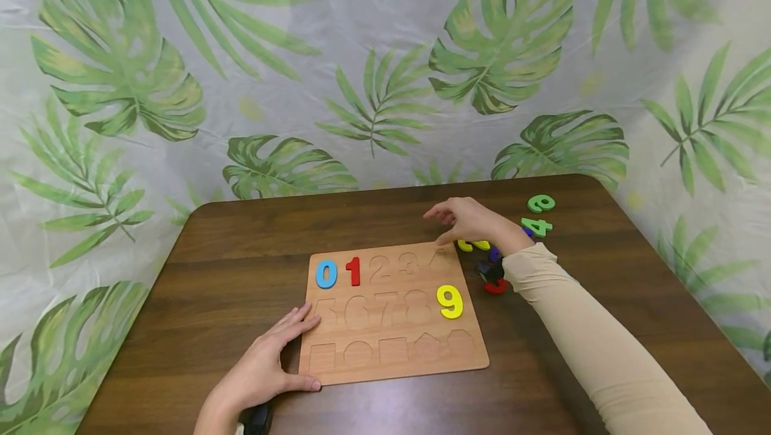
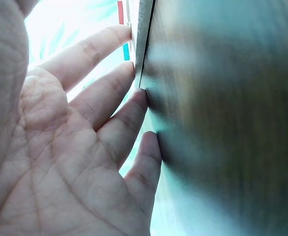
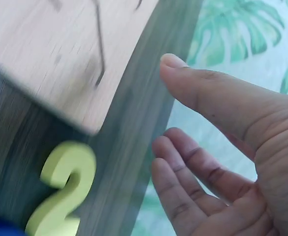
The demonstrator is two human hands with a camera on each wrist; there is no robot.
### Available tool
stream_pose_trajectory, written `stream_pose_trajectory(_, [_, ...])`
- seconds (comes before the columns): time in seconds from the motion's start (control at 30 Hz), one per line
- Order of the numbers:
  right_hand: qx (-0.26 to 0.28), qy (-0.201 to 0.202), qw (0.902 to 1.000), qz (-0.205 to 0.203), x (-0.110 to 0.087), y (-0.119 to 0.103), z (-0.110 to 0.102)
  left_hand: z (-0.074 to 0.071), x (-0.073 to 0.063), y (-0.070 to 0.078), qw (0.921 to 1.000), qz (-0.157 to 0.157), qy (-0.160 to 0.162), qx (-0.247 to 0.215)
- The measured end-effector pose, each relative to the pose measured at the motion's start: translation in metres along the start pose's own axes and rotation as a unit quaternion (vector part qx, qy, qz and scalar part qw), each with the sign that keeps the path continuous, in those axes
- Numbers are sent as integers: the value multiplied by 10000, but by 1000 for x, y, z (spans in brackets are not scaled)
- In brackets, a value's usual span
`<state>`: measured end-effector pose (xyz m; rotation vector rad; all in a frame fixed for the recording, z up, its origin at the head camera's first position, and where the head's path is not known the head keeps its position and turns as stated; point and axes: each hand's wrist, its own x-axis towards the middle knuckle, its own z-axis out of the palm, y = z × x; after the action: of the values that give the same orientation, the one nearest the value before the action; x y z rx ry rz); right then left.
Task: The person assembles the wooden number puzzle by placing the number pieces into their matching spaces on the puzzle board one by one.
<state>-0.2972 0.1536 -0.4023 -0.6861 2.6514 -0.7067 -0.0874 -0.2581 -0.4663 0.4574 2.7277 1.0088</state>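
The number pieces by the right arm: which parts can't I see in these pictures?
- Head view: the purple bits; the right arm and black wrist camera hide too much to read.
- Head view: the red piece; the wrist camera covers part.
- Right wrist view: the yellow 2; the bottom edge cuts it off.
- Right wrist view: the blue piece; blurred, cut off at the corner.

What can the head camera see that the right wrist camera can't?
Only the head view shows the left hand, blue 0, red 1, yellow 9 and green 4. Only the right wrist view shows the yellow 2 plainly enough to read. Both show the right hand, part or all of the wooden board, the dark table and the leafy cloth.
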Motion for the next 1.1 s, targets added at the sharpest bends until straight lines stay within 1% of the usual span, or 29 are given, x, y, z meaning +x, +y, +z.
stream_pose_trajectory(0.13, [-261,-87,9993,254,-4,15,0,-2,-2,-1,10000,-51,-6,30])
stream_pose_trajectory(0.2, [-435,-156,9985,309,-5,20,1,-4,-4,-1,10000,-76,0,39])
stream_pose_trajectory(0.3, [-536,-230,9977,354,-6,27,3,-5,-4,0,10000,-50,11,41])
stream_pose_trajectory(0.6, [-542,-255,9973,414,-15,44,1,-3,-3,0,10000,-8,22,40])
stream_pose_trajectory(0.8, [-581,-247,9970,450,-21,48,-3,-1,-1,-1,10000,17,42,78])
stream_pose_trajectory(1.1, [-478,-286,9972,507,-24,52,-5,1,0,1,10000,35,51,63])
